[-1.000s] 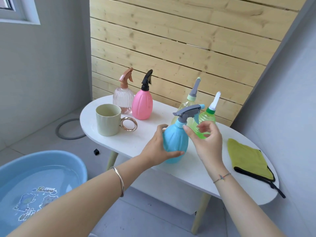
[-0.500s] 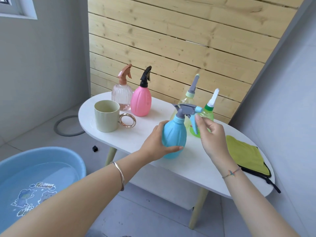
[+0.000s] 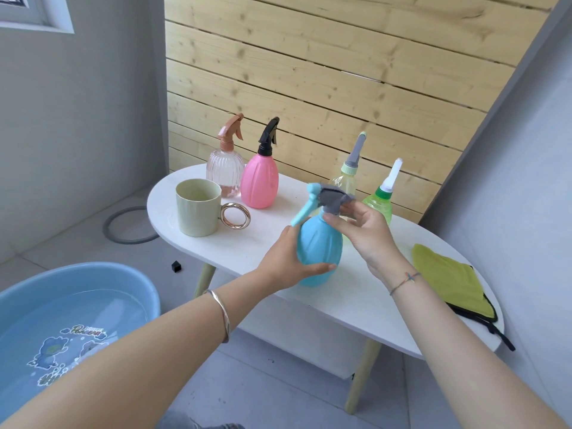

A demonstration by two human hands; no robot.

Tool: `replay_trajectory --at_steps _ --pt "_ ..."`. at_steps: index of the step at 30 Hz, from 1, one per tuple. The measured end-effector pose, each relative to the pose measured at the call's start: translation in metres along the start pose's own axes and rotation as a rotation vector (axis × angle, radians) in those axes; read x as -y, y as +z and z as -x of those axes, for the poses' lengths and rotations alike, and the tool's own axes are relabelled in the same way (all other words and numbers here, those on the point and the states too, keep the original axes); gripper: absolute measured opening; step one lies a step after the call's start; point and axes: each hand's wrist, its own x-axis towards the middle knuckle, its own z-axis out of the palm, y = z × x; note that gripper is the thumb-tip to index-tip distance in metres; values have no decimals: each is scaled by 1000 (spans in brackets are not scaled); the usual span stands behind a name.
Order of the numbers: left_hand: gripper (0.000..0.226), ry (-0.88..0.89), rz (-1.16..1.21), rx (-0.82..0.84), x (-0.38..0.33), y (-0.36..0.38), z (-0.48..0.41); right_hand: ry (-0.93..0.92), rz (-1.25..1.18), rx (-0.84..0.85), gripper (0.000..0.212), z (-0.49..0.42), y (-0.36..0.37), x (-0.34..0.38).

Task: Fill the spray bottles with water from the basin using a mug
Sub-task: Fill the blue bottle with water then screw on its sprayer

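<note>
1. Where the floor fills the lower left corner, the blue basin (image 3: 145,289) sits with water in it, well apart from the bottles
2. Left hand (image 3: 286,261) grips the belly of the blue spray bottle (image 3: 320,243), thumb across its lower front and fingers curled round the far side, out of sight; the bottle stands upright on the white worktop (image 3: 247,246)
3. Right hand (image 3: 363,229) is just above, its fingers (image 3: 348,209) narrowed in a pinch on the grey spray head (image 3: 334,196), whose pale blue trigger points left and down
4. Yellow cloth (image 3: 448,280) lies on the worktop's right end
5. Pale green mug (image 3: 198,209) stands upright to the left, touched by neither hand
6. Farthest back stand a clear ribbed bottle (image 3: 223,173) and a pink bottle (image 3: 259,184) side by side, and two green bottles (image 3: 379,205) behind the right hand
</note>
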Motion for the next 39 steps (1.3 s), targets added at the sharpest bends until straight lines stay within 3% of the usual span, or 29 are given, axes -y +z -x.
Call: replay_trajectory --at_steps 3,5,9,17,23,28,31,37,39 --pt "95 9 5 -2 0 -1 1 30 56 -94 36 0 9 0" --pt "95 11 1 -2 0 -1 2 37 45 -3 35 -1 8 1" --pt "91 6 9 -1 -1 -2 2 92 -198 182 27 -1 -5 2" --pt "96 0 34 1 0 -1 3 -50 2 -47 33 -2 9 -3" --pt "93 -3 34 -6 0 -1 2 -14 -170 163 28 -2 -3 -2" --pt "96 3 24 -29 -2 2 3 -80 -81 -108 20 -3 11 -9" --pt "102 -21 31 0 -3 -1 1 -132 -65 -185 22 0 17 -10" --pt "101 -72 75 229 -7 -24 -10 -57 -73 112 23 -3 -2 -4" --pt "96 -76 56 239 -7 -28 -12 -18 -99 208 27 -6 -8 -3"
